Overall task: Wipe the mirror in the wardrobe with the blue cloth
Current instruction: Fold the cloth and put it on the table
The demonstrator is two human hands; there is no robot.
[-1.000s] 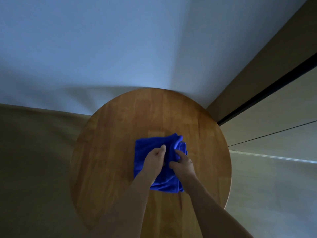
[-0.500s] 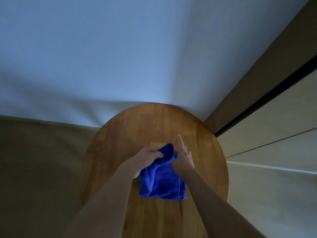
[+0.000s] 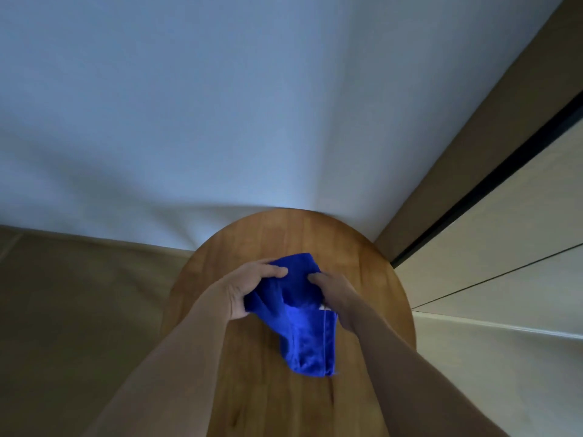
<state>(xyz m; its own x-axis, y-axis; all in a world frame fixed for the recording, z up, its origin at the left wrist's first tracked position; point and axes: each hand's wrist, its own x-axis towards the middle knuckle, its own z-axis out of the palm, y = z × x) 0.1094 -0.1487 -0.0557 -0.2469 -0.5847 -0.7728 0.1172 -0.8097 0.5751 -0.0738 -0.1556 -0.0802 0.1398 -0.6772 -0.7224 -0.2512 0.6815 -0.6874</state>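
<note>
The fingers (image 3: 277, 272) of the left hand (image 3: 249, 291) were curled around the upper left of the blue cloth (image 3: 303, 320), and the right hand (image 3: 336, 294) gripped its upper right edge, fingers bent into the fabric. The bunched cloth hung between both hands above the round wooden bench (image 3: 372, 266), its lower end drooping toward the near side of the benchtop. A small white tag (image 3: 324, 307) showed beside the right hand, too small to read.

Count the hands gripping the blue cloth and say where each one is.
2. The left hand grips the blue cloth's upper left part; the right hand grips its upper right, above the round wooden table.
</note>
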